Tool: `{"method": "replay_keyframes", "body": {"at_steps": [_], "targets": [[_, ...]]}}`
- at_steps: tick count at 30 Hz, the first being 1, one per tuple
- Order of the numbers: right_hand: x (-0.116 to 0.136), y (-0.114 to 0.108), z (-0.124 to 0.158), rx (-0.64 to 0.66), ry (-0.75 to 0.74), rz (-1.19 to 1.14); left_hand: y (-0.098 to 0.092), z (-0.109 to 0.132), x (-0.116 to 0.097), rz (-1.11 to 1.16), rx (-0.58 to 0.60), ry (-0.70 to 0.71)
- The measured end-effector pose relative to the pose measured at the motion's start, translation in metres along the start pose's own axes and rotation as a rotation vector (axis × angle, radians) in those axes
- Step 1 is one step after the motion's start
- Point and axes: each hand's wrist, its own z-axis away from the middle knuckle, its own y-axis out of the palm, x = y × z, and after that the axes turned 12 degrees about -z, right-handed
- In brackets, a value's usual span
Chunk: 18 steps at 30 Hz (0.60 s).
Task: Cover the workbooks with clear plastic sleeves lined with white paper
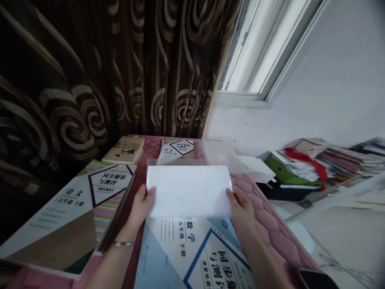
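Observation:
My left hand [141,202] and my right hand [242,206] each grip a side edge of a white sheet [189,192], which has a clear plastic film or sleeve [219,154] behind it. The sheet is raised above the top of a blue-and-white workbook [195,257] lying on the pink quilted table [270,224]. Both hands have fingers curled round the sheet's edges. A bracelet sits on my left wrist.
A large workbook stack [69,216] lies at the left, a small tan book [124,150] and another workbook [176,148] at the back near a dark patterned curtain [90,72]. A phone [315,279] rests at the right front corner. Piled books [325,160] lie right.

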Motion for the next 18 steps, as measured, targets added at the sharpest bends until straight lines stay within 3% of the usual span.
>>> {"method": "replay_keyframes", "body": {"at_steps": [7, 12, 15, 18], "targets": [[0.007, 0.001, 0.003, -0.039, -0.014, 0.129, -0.002, 0.003, 0.003, 0.059, -0.011, -0.041], [0.001, 0.0, 0.002, -0.022, 0.019, -0.012, -0.004, 0.003, 0.0, 0.11, 0.091, -0.045], [-0.002, 0.0, 0.001, -0.005, 0.05, -0.1, -0.003, 0.002, -0.002, 0.078, 0.078, -0.033], [-0.004, -0.001, -0.001, -0.007, 0.041, -0.027, -0.001, 0.001, 0.001, 0.035, 0.059, -0.028]]}}
